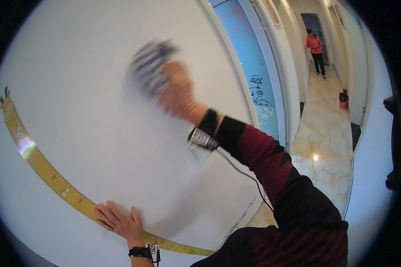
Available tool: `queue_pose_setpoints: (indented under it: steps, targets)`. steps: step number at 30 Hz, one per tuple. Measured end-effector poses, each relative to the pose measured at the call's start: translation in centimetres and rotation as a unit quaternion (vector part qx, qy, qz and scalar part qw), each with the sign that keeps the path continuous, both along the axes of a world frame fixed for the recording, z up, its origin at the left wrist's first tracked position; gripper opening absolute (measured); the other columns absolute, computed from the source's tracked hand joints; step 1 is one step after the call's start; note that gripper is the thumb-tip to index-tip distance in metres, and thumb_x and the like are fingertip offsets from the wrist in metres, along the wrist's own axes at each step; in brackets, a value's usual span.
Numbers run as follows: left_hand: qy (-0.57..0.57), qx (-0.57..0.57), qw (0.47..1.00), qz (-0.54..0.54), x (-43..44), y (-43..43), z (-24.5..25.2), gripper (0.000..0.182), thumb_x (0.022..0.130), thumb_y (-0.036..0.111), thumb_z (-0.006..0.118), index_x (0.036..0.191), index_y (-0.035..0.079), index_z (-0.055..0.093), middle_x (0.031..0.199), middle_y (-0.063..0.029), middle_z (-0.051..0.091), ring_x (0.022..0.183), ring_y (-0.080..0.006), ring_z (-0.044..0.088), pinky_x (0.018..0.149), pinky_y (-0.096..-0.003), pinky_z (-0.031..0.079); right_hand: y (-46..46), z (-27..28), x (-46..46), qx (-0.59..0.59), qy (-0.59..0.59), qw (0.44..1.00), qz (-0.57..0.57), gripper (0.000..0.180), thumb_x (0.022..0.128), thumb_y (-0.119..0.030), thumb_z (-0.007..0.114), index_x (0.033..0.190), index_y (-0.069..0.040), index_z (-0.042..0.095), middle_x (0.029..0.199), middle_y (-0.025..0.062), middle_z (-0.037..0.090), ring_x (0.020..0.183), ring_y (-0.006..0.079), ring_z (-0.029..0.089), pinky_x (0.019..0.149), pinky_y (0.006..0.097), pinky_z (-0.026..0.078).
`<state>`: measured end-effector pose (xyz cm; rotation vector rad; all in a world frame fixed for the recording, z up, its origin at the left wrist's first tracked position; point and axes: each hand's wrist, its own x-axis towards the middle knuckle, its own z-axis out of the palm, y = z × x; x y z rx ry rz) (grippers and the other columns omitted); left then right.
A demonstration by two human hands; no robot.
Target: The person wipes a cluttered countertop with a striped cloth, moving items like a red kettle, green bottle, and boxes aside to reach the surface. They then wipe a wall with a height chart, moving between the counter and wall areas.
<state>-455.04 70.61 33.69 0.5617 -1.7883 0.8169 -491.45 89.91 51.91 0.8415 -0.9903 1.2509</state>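
Note:
A striped cloth (150, 66), dark blue and white, is in my right hand (178, 88) against the white wall (87, 110). Both the hand and the cloth are blurred. Lower down, my left hand (122, 222) lies flat on the wall with its fingers spread, covering part of a yellow height-chart sticker (63, 187). The chart is a long strip with tick marks, numbers and a giraffe's head at its upper end. Each wrist wears a dark strap with a small device and a cable.
A light switch plate (200, 152) is partly hidden behind my right wrist. To the right stands a blue glass door (247, 66) with drawn patterns. Beyond runs a marble-tiled corridor floor (320, 133), where a pink and black bucket (343, 100) and a person (314, 50) in a red top stand.

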Motion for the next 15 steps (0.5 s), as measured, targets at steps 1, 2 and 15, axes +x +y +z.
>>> queue_pose_setpoints:
  steps: [1, 2, 15]
  targets:
    - [-0.004, 0.011, 1.0, 0.003, 0.0, -0.1, -0.1, 0.08, 0.099, 0.046, 0.055, 0.163, 0.007, 0.027, 0.171, -0.0219, 0.018, 0.158, -0.0432, 0.014, 0.126, -0.0632, 0.008, -1.3, 0.2, 2.7, 0.061, 0.099, 0.993, 0.029, 0.04, 0.064, -0.003, 0.074, 0.103, 0.0, 0.063, 0.104, 0.0204, 0.064, 0.099, 0.0386, 0.06, 0.089, 0.0491, 0.05]
    - [-0.004, -0.005, 1.0, 0.009, 0.0, -0.3, -0.1, 0.081, 0.101, 0.054, 0.05, 0.164, 0.008, 0.026, 0.172, -0.0204, 0.016, 0.158, -0.0429, 0.013, 0.126, -0.063, 0.008, -2.5, 0.2, 5.5, 0.132, 0.18, 0.973, 0.051, 0.031, 0.068, -0.004, 0.071, 0.098, -0.003, 0.064, 0.1, 0.0163, 0.066, 0.095, 0.0352, 0.061, 0.085, 0.049, 0.05]
    - [-0.012, -0.024, 0.999, 0.039, 0.1, -0.7, 0.3, 0.081, 0.104, 0.057, 0.04, 0.164, 0.006, 0.023, 0.171, -0.0211, 0.018, 0.158, -0.0434, 0.013, 0.126, -0.0614, 0.006, -0.2, 16.0, 0.5, 0.033, 0.087, 0.994, -0.048, 0.032, 0.076, -0.008, 0.074, 0.105, -0.003, 0.064, 0.103, 0.0179, 0.065, 0.099, 0.0359, 0.063, 0.083, 0.0464, 0.057]
